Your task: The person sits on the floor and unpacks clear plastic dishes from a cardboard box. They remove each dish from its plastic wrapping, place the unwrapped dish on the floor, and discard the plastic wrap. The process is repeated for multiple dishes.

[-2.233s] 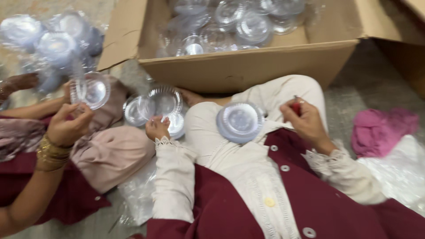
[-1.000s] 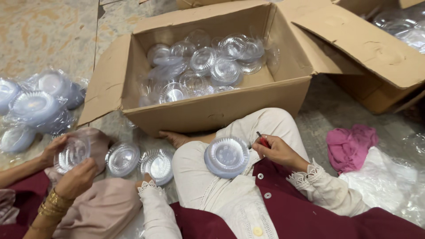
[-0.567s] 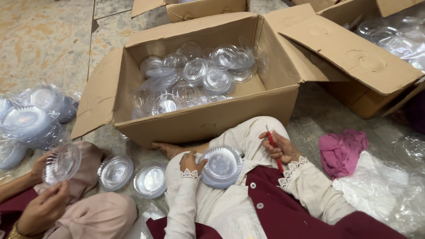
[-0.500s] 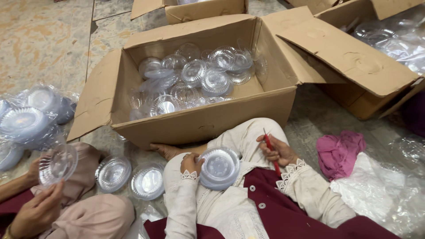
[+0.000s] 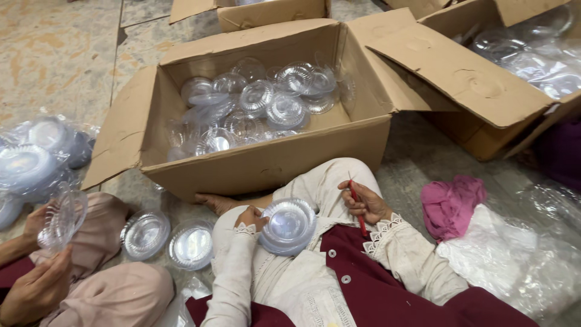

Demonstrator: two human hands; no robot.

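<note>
- stack of clear plastic lids (image 5: 288, 225): round, ribbed, tilted on the lap (6 o'clock of the open box), edge pinched at its 9 o'clock
- red pen (image 5: 357, 209): thin, upright, 3 o'clock of stack

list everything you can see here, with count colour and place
cardboard boxes: three, brown, open, ahead
clear plastic lids in box: many, loose
lid stack: one, clear, on lap
lid stacks on floor: two, clear, left
bagged lids: clear, far left
cloth: one, pink, right
plastic bags: clear, right
co-worker's hands: two, holding one lid
left hand: touching lid stack
right hand: holding red pen
</note>
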